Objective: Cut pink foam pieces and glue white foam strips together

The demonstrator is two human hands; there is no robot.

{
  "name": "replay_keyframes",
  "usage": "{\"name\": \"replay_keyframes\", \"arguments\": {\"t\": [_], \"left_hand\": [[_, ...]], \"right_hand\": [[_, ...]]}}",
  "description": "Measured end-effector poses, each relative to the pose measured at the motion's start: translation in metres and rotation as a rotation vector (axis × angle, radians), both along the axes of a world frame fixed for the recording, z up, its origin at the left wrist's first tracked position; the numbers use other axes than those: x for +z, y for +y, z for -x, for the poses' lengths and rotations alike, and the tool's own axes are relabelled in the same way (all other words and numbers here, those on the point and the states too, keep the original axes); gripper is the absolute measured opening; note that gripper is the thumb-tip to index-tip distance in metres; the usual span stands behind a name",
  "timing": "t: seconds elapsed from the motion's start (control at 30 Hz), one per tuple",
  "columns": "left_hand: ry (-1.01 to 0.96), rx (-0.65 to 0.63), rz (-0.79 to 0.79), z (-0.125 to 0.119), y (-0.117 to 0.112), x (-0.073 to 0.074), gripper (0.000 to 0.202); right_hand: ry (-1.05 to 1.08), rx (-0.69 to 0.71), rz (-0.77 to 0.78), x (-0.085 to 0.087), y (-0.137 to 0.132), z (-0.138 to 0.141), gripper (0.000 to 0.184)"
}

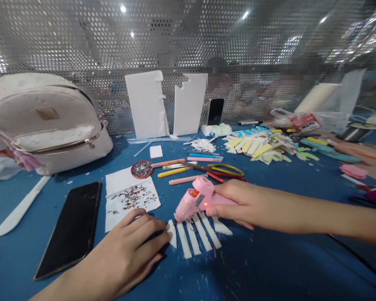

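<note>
My right hand [238, 202] grips a pink hot glue gun [196, 200], its red light lit and its nozzle pointing down-left at a row of several white foam strips [194, 236] on the blue table [269, 267]. My left hand [134, 242] rests on the table with its fingers curled, the fingertips pinching the leftmost strip [172, 233]. A black phone [72, 228] lies just left of that hand. A white paper sheet [130, 198] sprinkled with glitter sits behind it.
A white backpack [47, 121] stands at the back left. Two white foam boards [166, 104] lean on the perforated screen. Pens, scissors [219, 169], a round glitter dish [142, 169] and coloured foam cutouts [260, 146] crowd the middle and right. A black cord [357, 257] runs right.
</note>
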State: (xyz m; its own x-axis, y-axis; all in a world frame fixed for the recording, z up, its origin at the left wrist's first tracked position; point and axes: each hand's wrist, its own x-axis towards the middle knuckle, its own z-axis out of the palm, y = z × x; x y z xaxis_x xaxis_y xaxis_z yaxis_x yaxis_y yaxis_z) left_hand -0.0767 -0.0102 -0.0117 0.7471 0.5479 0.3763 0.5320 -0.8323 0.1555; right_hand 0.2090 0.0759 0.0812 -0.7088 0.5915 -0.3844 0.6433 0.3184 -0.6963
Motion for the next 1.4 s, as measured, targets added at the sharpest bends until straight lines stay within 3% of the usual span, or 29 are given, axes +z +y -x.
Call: {"name": "replay_keyframes", "arguments": {"t": [1.07, 1.4], "left_hand": [[0.006, 0.011, 0.016, 0.0, -0.001, -0.004, 0.033], [0.011, 0.002, 0.041, 0.001, -0.001, -0.005, 0.034]], "right_hand": [[-0.041, 0.01, -0.081, -0.01, 0.009, 0.002, 0.047], [0.046, -0.024, -0.059, -0.006, 0.007, -0.007, 0.047]]}}
